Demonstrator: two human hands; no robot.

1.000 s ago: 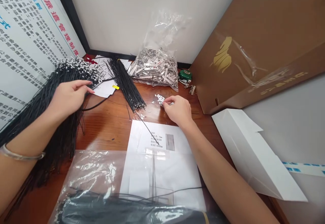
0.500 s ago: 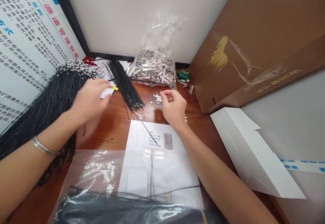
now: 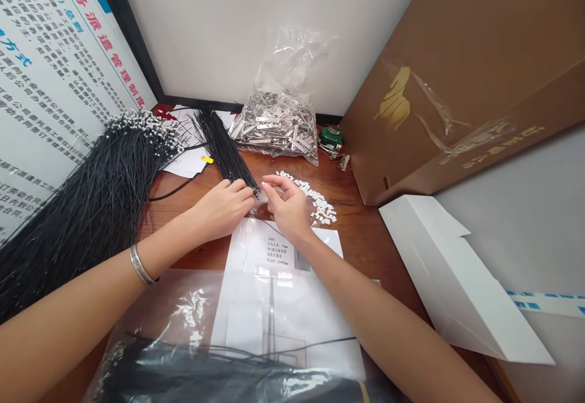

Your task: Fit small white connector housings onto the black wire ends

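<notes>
My left hand (image 3: 223,209) is curled closed over the near end of a bundle of black wires (image 3: 226,156), with a wire end at its fingertips, mostly hidden. My right hand (image 3: 289,213) faces it a short gap away, thumb and forefinger pinched on a small white piece that barely shows. Behind the right hand, a pile of small white pieces (image 3: 322,205) lies spread on the table. A loose black wire (image 3: 273,227) crosses the printed sheet (image 3: 247,250) beneath my hands.
A larger heap of black wires with white tips (image 3: 105,196) leans at the left. At the back stand a clear bag of metal parts (image 3: 276,125) and a green tape measure (image 3: 331,138). A brown box (image 3: 439,86) and folded white card (image 3: 457,281) flank the right. Bagged wires (image 3: 205,372) lie in front.
My left hand has come right and nearer, from beside the yellow tag to the bundle's near end. My right hand has moved left and slightly nearer, away from the white pieces.
</notes>
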